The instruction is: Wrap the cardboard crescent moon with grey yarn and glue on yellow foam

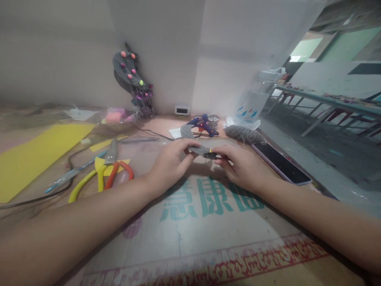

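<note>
A grey, curved, fabric-like piece (195,148) is held up above the table between my two hands; its exact kind I cannot make out. My left hand (175,161) pinches its left part between thumb and fingers, while a wider grey end rises behind that hand. At the other end, the fingertips of my right hand (238,163) close on the dark tip, next to a small yellow bit (211,150). Just behind lies a blue glue gun (205,124) with a red light lit.
Orange-handled pliers (114,174), yellow-handled scissors (99,174), a pen (71,174) and yellow sheet (44,155) lie left. Against the wall stands a grey crescent decoration (123,73) with coloured balls. Grey yarn (245,134), a water bottle (253,99) and a phone (281,163) are right.
</note>
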Motion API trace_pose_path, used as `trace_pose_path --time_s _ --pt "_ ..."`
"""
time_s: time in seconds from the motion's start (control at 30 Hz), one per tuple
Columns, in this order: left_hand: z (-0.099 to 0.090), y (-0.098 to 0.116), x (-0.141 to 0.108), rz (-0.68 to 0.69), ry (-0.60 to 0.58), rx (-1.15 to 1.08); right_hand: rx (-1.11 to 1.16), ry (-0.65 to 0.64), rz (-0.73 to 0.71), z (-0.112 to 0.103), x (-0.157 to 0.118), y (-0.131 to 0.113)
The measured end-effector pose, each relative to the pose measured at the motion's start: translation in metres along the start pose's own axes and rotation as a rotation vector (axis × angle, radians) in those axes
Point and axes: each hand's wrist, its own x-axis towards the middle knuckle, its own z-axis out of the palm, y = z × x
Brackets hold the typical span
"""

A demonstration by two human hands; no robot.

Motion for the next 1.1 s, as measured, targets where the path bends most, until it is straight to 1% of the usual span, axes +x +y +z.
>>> trace_pose_path --time_s 0.1,0.23,0.43,0.67,0.9,1.0,1.1 --pt "0.0 0.0006 0.0002 0.008 -0.004 -0.001 -0.003 -0.002 0.0 -0.0012 0.0005 -0.0006" --pt "0.0005 -0.0007 -0.0002 0.012 -0.005 0.005 0.003 -0.052 0.018 -0.004 0.0023 -0.0031" --pt "0.0017 -0.0028 -0.001 0.039 -0.014 -0.001 0.008 -0.067 0.015 -0.0053 0.0027 -0.0044" --pt "0.0018 -0.002 -0.0015 0.052 -0.019 -0.006 0.008 -0.045 0.003 -0.0019 0.0 -0.0003" --pt "0.0014 -0.0024 -0.001 0.037 -0.02 0.001 0.006 0.031 -0.049 0.0006 -0.0031 0.002" --pt "0.0015 -0.0025 -0.0008 0.056 -0.013 0.009 -0.015 0.033 -0.049 0.0005 -0.0032 0.0023" --pt "0.0016 -0.0024 -0.0012 0.097 -0.018 0.029 -0.014 0.0 -0.044 -0.0001 -0.0021 0.0013"
